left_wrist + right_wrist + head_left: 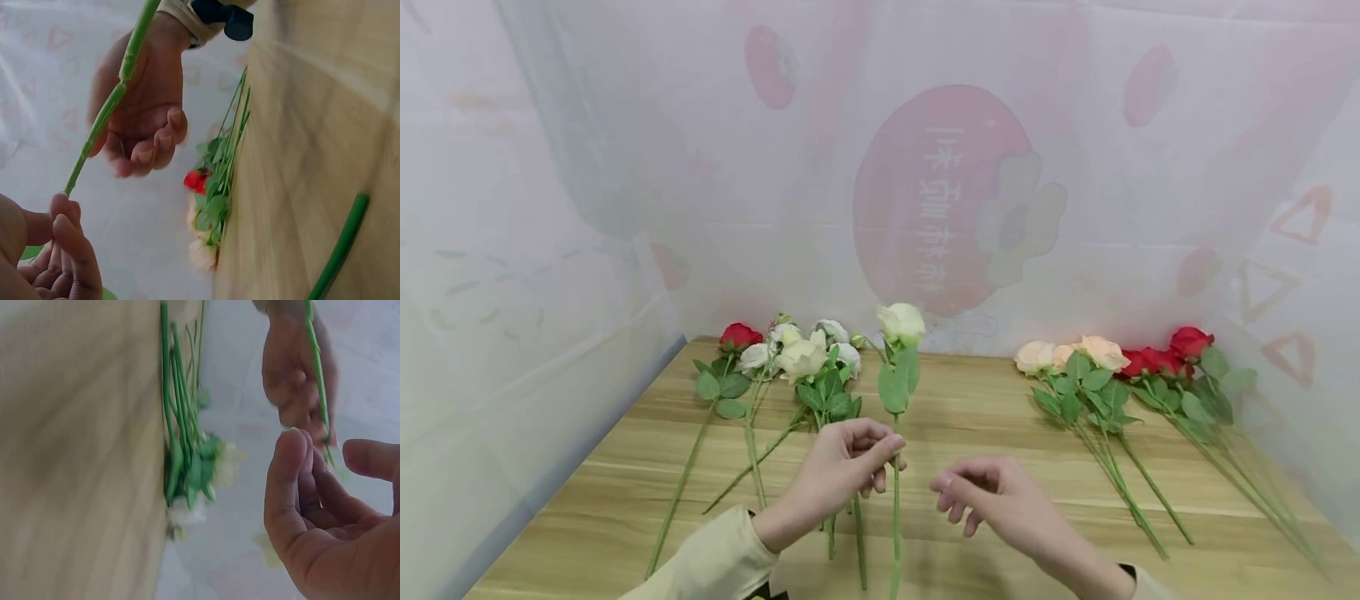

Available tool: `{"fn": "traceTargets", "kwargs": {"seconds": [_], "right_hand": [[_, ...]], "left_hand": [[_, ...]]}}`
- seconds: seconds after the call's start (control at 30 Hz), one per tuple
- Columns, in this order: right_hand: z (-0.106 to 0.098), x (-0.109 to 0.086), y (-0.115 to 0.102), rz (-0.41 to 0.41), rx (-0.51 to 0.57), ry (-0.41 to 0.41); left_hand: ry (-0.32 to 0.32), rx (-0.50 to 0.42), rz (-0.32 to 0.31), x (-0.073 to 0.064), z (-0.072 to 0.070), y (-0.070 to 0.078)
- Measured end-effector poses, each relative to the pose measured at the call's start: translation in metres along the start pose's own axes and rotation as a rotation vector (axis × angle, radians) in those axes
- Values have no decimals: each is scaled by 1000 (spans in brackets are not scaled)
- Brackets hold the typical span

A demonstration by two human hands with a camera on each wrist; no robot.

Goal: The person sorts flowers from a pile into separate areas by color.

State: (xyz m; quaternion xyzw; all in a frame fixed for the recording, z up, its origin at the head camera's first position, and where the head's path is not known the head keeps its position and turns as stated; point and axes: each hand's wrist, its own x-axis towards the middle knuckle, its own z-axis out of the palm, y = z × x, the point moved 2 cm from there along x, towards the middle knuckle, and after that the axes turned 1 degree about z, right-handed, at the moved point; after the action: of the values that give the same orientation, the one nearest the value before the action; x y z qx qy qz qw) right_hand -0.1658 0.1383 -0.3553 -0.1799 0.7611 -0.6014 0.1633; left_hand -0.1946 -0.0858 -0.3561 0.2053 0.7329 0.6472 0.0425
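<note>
A single rose with a creamy, pale green-white bloom [901, 323] stands upright before me, two broad leaves below its head. My left hand [842, 467] pinches its green stem [896, 500] between thumb and fingertips, and the stem's lower part runs on below the hand. To the right of the stem is my right hand [1007, 500], its fingers loosely bent and holding nothing. From the left wrist, the stem [97, 131] passes in front of the right hand [144, 119]. The right wrist view shows a gap between that hand's thumb and fingers [290, 469].
On the wooden table [970, 408], white and cream roses [803, 357] lie at the left beside a red rose [741, 335]. Peach roses [1101, 352] and red roses [1191, 342] lie at the right, stems toward me. A printed curtain [737, 183] hangs behind and along the sides.
</note>
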Motion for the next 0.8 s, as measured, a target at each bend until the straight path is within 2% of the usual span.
{"fn": "traceTargets", "kwargs": {"seconds": [0.13, 0.23, 0.37, 0.53, 0.7, 0.8], "right_hand": [[22, 2, 2, -13, 34, -93], [31, 5, 1, -49, 42, -126], [34, 6, -1, -76, 50, -120], [34, 4, -1, -113, 24, -113], [31, 5, -1, -184, -35, -93], [26, 5, -1, -187, -65, -56]], "left_hand": [[21, -47, 25, -5, 7, 0], [35, -72, 41, -7, 9, 0], [35, -74, 76, -8, 9, 0], [-1, -49, 104, -8, 11, 1], [-40, -1, 100, -7, 11, 1], [-47, 37, 93, -6, 10, 0]]}}
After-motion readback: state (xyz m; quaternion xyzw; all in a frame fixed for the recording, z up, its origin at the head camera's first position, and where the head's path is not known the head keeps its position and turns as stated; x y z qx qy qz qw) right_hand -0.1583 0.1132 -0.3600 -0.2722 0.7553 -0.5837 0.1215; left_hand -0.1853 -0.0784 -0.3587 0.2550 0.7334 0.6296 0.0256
